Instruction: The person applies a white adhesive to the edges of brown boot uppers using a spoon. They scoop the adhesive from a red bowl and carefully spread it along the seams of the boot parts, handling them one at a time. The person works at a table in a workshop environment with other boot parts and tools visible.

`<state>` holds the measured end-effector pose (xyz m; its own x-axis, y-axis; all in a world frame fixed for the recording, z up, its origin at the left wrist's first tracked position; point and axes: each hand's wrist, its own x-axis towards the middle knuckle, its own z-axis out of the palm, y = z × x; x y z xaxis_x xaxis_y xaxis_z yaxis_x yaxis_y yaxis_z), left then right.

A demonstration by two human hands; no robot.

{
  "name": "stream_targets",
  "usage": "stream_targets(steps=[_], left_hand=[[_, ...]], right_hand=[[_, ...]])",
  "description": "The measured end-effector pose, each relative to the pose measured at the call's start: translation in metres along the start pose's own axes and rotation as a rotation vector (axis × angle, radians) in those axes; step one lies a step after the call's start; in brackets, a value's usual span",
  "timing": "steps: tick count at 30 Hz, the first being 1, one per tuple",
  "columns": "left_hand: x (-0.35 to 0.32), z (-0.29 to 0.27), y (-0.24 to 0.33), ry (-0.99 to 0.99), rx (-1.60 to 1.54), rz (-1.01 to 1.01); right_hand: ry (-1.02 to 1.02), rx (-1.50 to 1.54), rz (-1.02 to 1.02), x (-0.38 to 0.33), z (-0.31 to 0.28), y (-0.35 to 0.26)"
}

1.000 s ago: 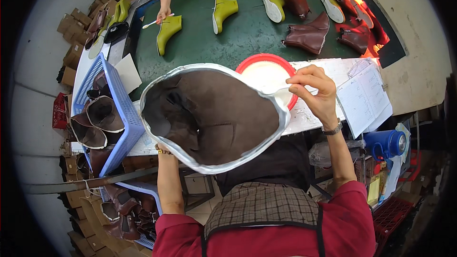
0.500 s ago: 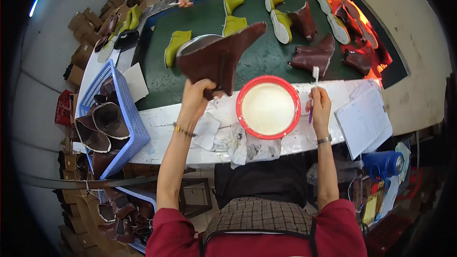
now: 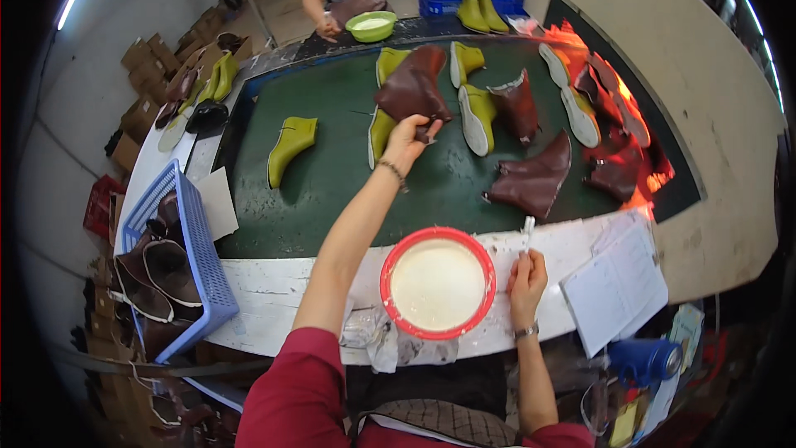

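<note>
The left hand (image 3: 406, 139) grips a brown boot upper (image 3: 413, 87) by its lower edge at 12 o'clock over the green tabletop (image 3: 332, 174); it looks light, floppy leather, best pinched at the rim.

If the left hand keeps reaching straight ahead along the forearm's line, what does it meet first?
The left hand already grips the brown boot upper. Beyond it, likely the far edge of the green belt, then the green bowl; depth is unclear.

The brown boot upper (image 3: 412, 87) in my left hand (image 3: 406, 139) looks like matt, smooth leather. The red bowl (image 3: 438, 282) is glossy plastic holding smooth white paste. The desk (image 3: 274, 282) edge is rough, paint-smeared white; the far belt (image 3: 332, 174) is matt green.
</note>
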<state>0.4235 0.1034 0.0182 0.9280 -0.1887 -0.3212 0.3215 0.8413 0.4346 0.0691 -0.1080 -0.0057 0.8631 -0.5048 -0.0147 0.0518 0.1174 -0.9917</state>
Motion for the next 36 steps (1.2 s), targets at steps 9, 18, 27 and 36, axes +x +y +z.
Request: stream_targets(steps=[9,18,27,36], left_hand=[[0.077,-0.042,-0.020,0.198,0.370,0.126],[-0.372,-0.037,0.122,0.158,0.861,1.056],[-0.772,-0.336,0.228,2.393,1.470,0.793],[-0.866,-0.396,0.250,1.528,0.723,0.860]], right_hand=[[0.019,-0.152,-0.018,-0.004,0.014,-0.002],[-0.003,-0.137,-0.099,-0.003,-0.001,0.000],[-0.081,-0.195,-0.115,0.003,0.005,0.003],[-0.110,-0.131,-0.100,0.004,-0.001,0.009]])
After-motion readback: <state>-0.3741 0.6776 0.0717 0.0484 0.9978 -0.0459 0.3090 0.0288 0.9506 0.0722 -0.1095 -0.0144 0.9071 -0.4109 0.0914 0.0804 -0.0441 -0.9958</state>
